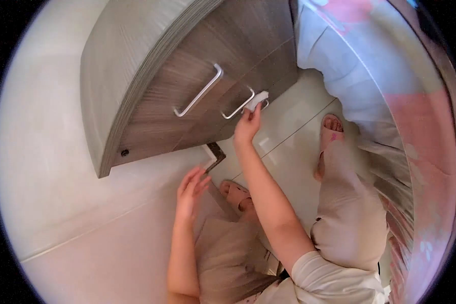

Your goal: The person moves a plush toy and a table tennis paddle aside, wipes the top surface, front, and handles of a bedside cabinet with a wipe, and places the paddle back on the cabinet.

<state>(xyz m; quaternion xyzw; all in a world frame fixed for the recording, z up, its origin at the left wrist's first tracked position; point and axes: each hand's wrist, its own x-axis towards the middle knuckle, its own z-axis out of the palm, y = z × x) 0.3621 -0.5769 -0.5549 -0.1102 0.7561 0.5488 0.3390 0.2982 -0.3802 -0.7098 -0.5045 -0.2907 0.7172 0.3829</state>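
Observation:
My right hand (pixel 248 123) pinches a small folded white wipe (pixel 257 100), at or very near the lowest drawer handle (pixel 266 104), which it partly hides. Just left of it is the middle drawer handle (pixel 239 104), and farther up the top drawer handle (pixel 199 91); both are silver bars. They sit on the dark wood-grain front of a bedside cabinet (pixel 167 116). My left hand (pixel 191 186) hangs in the air below the cabinet's near edge, its fingers apart and holding nothing.
A bed with pale blue and pink bedding (pixel 359 55) lines the right side. Below me are light floor tiles (pixel 289 147) and my slippered feet (pixel 332 129). A pale wall (pixel 50 152) stands at left, and a dark-edged piece (pixel 215 156) shows near the cabinet's base.

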